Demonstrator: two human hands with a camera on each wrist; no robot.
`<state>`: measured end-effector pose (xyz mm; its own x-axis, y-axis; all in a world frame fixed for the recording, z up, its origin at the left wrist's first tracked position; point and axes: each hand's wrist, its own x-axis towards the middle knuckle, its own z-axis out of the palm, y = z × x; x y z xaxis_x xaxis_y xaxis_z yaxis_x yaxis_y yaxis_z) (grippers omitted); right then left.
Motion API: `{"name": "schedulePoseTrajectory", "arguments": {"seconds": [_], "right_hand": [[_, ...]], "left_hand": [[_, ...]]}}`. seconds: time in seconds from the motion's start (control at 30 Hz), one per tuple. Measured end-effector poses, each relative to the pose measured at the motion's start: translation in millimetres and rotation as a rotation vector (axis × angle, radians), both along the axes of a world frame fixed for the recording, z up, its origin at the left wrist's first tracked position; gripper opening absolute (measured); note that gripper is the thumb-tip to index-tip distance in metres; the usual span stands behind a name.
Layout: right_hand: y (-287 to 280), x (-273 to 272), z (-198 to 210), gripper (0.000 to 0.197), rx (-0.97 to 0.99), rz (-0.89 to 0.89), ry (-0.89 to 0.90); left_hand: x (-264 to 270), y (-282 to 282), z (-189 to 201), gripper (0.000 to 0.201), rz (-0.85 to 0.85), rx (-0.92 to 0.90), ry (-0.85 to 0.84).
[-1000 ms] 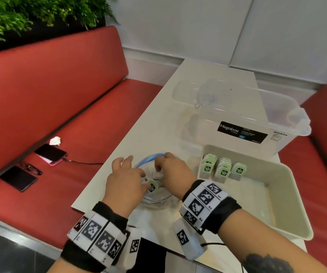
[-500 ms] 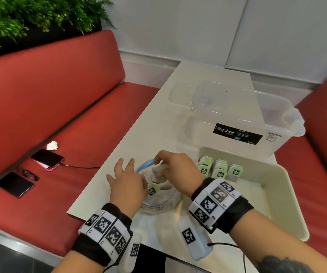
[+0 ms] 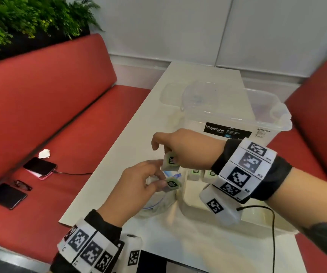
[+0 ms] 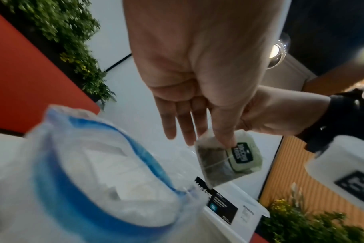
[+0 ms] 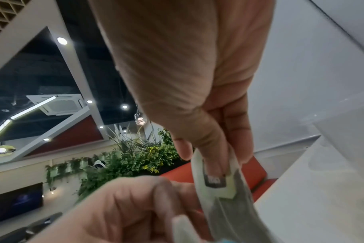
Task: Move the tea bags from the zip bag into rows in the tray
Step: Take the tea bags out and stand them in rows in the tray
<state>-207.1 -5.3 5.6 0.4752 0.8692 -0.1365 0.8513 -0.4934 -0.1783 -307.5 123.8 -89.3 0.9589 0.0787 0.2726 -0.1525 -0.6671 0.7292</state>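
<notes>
Both hands are raised above the clear zip bag, whose blue-edged mouth gapes open on the table with pale tea bags inside. My left hand pinches a tea bag with a green tag between thumb and fingers. Just above it, my right hand pinches a second tea bag by its tag. The pale green tray lies to the right, largely hidden by my right forearm. Two standing tea bags show at its far end.
A clear Megabox storage box stands behind the tray. The red bench on the left holds a phone on a cable, a second dark phone, glasses and a crumpled tissue. A black cable trails from my right wrist.
Both hands have come up out of the zip bag, each with a tea bag. The right hand rose higher; the left now holds its bag clear of the opening.
</notes>
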Motion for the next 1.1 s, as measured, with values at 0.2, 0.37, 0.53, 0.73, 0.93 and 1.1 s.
{"name": "schedulePoseTrajectory", "arguments": {"seconds": [0.2,0.37,0.53,0.73,0.93,1.1], "right_hand": [[-10.7,8.6,17.6,0.033,0.119,-0.071,0.002],[-32.4,17.4,20.0,0.022,0.176,-0.212,0.071],[-46.8,22.0,19.7,0.013,0.167,-0.244,0.085],[-59.0,25.8,16.7,0.01,0.178,-0.272,0.05],[-72.6,30.3,16.9,0.014,0.05,-0.252,0.021],[-97.3,51.0,8.7,0.009,-0.043,-0.351,-0.006]], "left_hand": [[12.9,-34.1,5.2,0.033,0.005,-0.251,-0.073],[21.1,-47.0,1.9,0.019,-0.037,-0.465,-0.106],[30.0,-54.2,4.0,0.005,-0.061,-0.472,-0.104],[44.0,-64.9,7.1,0.011,-0.07,-0.443,-0.108],[51.9,-72.1,6.6,0.009,-0.126,-0.284,-0.098],[53.4,-70.7,-12.1,0.011,-0.166,-0.322,-0.084]]}}
